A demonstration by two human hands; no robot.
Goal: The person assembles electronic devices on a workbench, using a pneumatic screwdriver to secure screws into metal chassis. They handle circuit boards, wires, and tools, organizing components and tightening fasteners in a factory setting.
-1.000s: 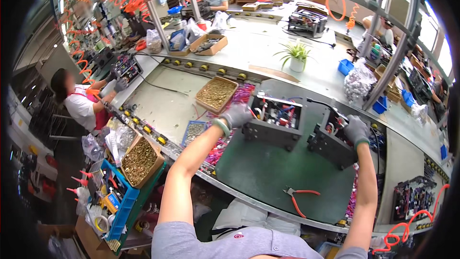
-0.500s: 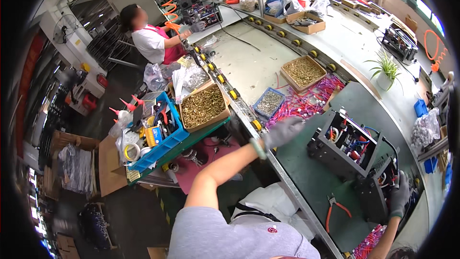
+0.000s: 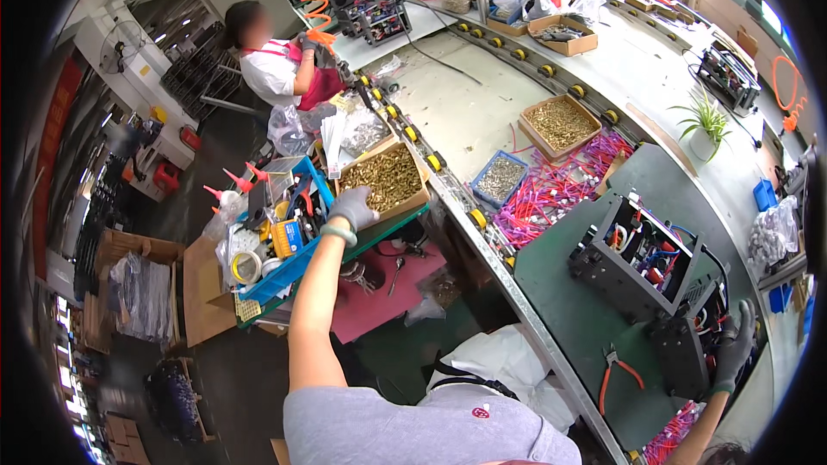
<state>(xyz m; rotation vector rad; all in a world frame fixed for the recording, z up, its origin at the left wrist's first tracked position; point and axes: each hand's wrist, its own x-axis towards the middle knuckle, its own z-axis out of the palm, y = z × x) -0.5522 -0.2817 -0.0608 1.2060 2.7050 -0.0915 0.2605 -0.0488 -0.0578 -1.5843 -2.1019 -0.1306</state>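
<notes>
Left hand (image 3: 351,207): brass-parts box (image 3: 408,207) at fingertips (grip unclear) | Right hand (image 3: 734,353): unclenched, black unit (image 3: 677,358) just leftward

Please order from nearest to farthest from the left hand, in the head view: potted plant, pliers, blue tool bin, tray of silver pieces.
1. Blue tool bin, beside the left hand
2. Tray of silver pieces, rightward
3. Pliers, lower right, green surface
4. Potted plant, upper right

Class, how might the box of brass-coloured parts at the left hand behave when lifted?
The box is probably heavy for its size, being full of metallic-looking parts. Its open top suggests loose parts could spill if tilted.
</notes>
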